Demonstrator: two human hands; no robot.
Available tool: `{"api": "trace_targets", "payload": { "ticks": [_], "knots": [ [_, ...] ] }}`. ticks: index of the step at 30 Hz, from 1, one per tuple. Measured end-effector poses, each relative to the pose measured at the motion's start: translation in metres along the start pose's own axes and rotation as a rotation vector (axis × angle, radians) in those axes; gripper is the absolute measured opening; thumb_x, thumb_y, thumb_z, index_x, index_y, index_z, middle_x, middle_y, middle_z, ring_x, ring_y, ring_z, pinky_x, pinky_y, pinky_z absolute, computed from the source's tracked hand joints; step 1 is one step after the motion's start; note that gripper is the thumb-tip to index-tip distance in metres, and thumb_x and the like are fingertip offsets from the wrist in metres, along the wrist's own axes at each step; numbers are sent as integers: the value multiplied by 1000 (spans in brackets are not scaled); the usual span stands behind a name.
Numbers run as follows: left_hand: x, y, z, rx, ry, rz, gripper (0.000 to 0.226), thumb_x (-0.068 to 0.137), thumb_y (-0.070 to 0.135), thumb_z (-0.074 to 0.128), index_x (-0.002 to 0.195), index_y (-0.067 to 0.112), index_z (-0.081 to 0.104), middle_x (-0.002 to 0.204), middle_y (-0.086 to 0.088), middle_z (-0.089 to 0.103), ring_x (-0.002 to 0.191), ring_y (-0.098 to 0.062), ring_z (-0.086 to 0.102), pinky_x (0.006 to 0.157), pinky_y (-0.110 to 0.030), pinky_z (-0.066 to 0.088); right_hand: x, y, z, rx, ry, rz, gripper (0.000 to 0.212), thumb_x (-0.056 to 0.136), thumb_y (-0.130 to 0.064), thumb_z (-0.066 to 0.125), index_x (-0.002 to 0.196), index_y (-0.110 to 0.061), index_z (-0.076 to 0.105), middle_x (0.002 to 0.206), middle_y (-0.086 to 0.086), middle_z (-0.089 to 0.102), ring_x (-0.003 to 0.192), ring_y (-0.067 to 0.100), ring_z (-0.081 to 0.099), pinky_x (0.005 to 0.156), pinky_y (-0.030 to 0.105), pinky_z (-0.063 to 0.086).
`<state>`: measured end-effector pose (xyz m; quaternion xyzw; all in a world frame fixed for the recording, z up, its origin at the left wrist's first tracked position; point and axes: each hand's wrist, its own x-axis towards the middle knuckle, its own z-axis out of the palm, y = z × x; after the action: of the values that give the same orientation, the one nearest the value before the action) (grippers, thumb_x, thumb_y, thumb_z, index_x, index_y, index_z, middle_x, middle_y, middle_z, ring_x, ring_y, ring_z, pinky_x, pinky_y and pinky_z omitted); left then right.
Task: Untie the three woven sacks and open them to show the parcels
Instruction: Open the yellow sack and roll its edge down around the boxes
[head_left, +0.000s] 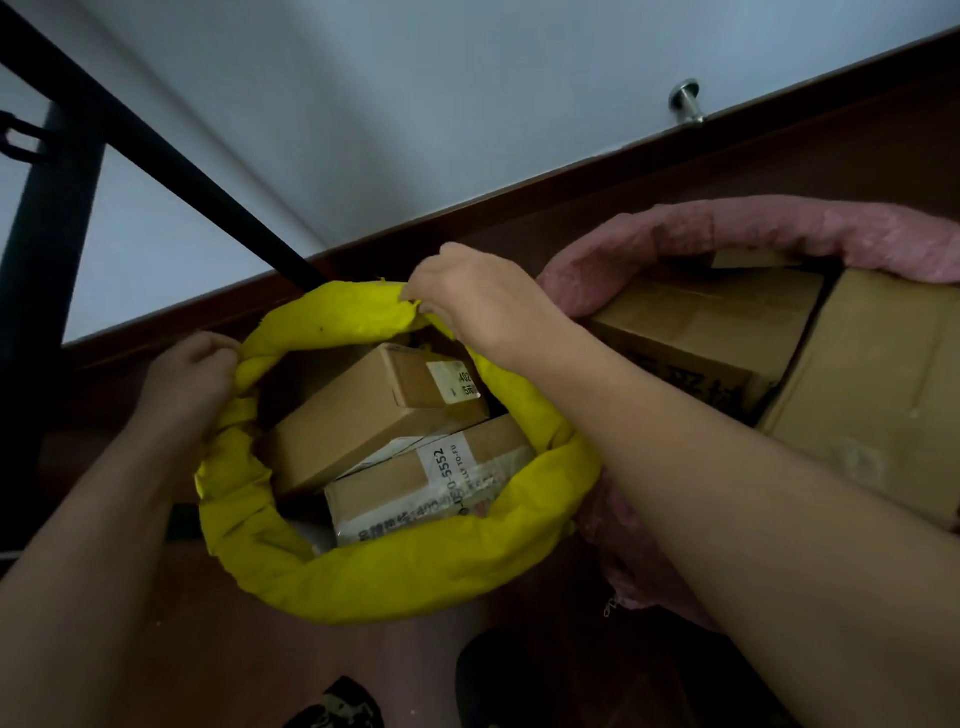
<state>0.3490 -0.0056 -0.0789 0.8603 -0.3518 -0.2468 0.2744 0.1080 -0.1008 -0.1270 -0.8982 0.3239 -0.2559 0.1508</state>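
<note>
A yellow woven sack (405, 566) stands open on the floor, its rim rolled down into a thick ring. Inside lie two cardboard parcels (363, 415) with white labels, one resting on the other. My left hand (189, 376) grips the rolled rim at its left side. My right hand (472, 296) pinches the rim at the far side, my forearm crossing over the sack. To the right a pink woven sack (779, 228) also stands open with a rolled rim, showing large cardboard boxes (878, 374).
A pale wall (467, 104) with a dark wooden skirting runs behind the sacks. A metal door stop (687, 101) sticks out of the wall. A black metal frame (47, 249) stands at the left. My dark shoes (337, 704) show at the bottom.
</note>
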Motion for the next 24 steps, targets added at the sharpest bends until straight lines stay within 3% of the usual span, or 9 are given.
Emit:
{"api": "trace_targets", "payload": {
  "ticks": [3, 6, 7, 9, 12, 16, 19, 22, 24],
  "knots": [
    [-2, 0, 1, 185, 139, 167, 15, 88, 24, 52, 81, 16, 62, 89, -8, 58, 88, -25, 55, 76, -33, 41, 11, -1, -2, 119, 35, 222, 20, 95, -22, 52, 106, -21, 68, 89, 0, 58, 88, 19, 52, 73, 35, 46],
    [-12, 6, 2, 249, 164, 524, 39, 80, 42, 55, 109, 17, 58, 103, 16, 48, 101, -22, 52, 87, -29, 42, 20, -1, -1, 323, 66, 398, 16, 94, -22, 53, 95, -16, 68, 89, 4, 63, 90, 24, 58, 75, 35, 46],
    [-14, 5, 1, 288, 141, 640, 40, 80, 43, 58, 114, 22, 56, 105, 20, 45, 104, -21, 51, 91, -35, 43, 22, 1, 0, 397, 72, 443, 16, 94, -19, 54, 92, -12, 68, 86, 4, 62, 88, 24, 57, 73, 33, 45],
    [-14, 1, 2, 453, 131, 769, 38, 83, 38, 61, 117, 21, 58, 108, 11, 56, 105, -26, 54, 91, -46, 43, 22, 5, 0, 538, 48, 524, 18, 94, -14, 54, 89, -4, 68, 76, 1, 55, 80, 19, 51, 67, 28, 36],
    [-13, 4, 9, 526, 200, 804, 27, 89, 19, 51, 104, 4, 68, 94, -18, 68, 87, -36, 62, 77, -39, 43, 20, 5, -1, 731, -11, 631, 23, 96, -12, 51, 87, 2, 67, 65, -3, 47, 72, 13, 46, 65, 25, 31],
    [-9, 27, 14, 317, 149, 535, 31, 93, 20, 48, 69, 3, 57, 64, -16, 50, 65, -17, 46, 60, -29, 28, 18, 0, 5, 1001, 5, 840, 29, 98, -11, 50, 106, 11, 65, 89, 13, 62, 85, 21, 57, 78, 31, 45],
    [2, 37, 11, -104, -76, 65, 17, 95, 20, 54, 88, 12, 67, 74, -10, 62, 68, -19, 57, 66, -28, 47, 18, 4, 12, 1117, 8, 973, 30, 97, -10, 51, 119, 6, 61, 122, 21, 63, 115, 31, 59, 101, 41, 47],
    [8, 32, 12, -359, -307, -261, 23, 83, 23, 61, 67, 14, 76, 62, 0, 70, 54, -12, 67, 51, -20, 55, 17, 9, 28, 1189, 39, 1060, 28, 94, -8, 55, 117, 5, 63, 123, 23, 63, 115, 34, 59, 98, 42, 48],
    [9, 27, 16, -376, -287, -298, 21, 70, 30, 69, 53, 18, 74, 61, 2, 71, 52, -9, 67, 46, -19, 53, 15, 11, 35, 1117, 123, 1064, 19, 90, -8, 62, 105, 1, 70, 112, 16, 69, 106, 26, 64, 96, 37, 50]
  ]
}}
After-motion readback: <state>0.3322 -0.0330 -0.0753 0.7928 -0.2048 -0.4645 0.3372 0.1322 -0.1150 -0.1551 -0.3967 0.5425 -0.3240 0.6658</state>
